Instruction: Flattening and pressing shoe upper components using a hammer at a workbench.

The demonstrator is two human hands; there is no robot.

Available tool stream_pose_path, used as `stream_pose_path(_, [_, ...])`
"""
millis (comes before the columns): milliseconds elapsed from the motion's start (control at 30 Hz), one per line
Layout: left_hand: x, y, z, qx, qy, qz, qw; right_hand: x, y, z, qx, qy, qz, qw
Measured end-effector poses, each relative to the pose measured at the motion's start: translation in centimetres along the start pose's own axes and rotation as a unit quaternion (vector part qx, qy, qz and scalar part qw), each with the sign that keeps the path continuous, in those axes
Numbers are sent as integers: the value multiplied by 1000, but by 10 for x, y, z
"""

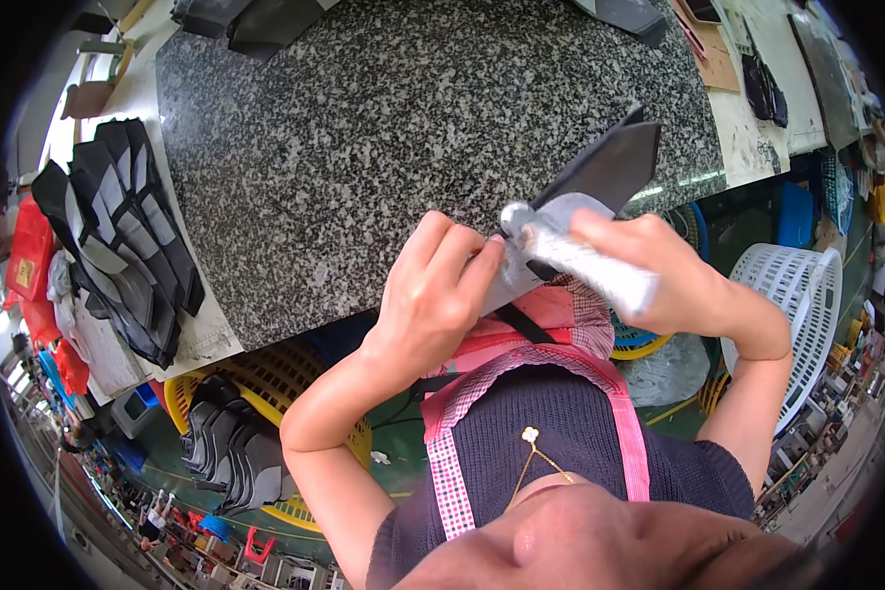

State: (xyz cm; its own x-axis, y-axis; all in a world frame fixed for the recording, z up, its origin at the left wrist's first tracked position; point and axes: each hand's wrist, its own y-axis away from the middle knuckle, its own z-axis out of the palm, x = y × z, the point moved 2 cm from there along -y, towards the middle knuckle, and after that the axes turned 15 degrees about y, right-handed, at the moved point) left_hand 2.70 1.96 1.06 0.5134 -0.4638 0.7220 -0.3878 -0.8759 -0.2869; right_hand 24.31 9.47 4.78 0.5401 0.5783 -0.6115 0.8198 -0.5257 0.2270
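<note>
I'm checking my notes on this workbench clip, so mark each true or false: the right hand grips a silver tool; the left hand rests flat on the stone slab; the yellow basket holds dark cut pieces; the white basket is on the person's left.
1. The right hand grips a silver tool: true.
2. The left hand rests flat on the stone slab: false, it pinches the dark piece.
3. The yellow basket holds dark cut pieces: true.
4. The white basket is on the person's left: false, on the right.

The granite table (pixel 364 147) lies bare across its middle, open to the hands (pixel 433 295), while stacked dark pieces (pixel 118 236) crowd its left edge, more dark pieces (pixel 256 25) line the far edge, and a yellow basket (pixel 265 379) and white basket (pixel 796 295) stand below the near edge.
</note>
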Motion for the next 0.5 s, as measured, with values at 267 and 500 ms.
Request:
stream_pose_path(267, [0,8,3,81,-6,-29,996,1,-11,-12,34,-21,4,999])
stream_pose_path(500, [-3,6,7,33,-27,-4,999,-1,-6,-2,30,34,-62,997])
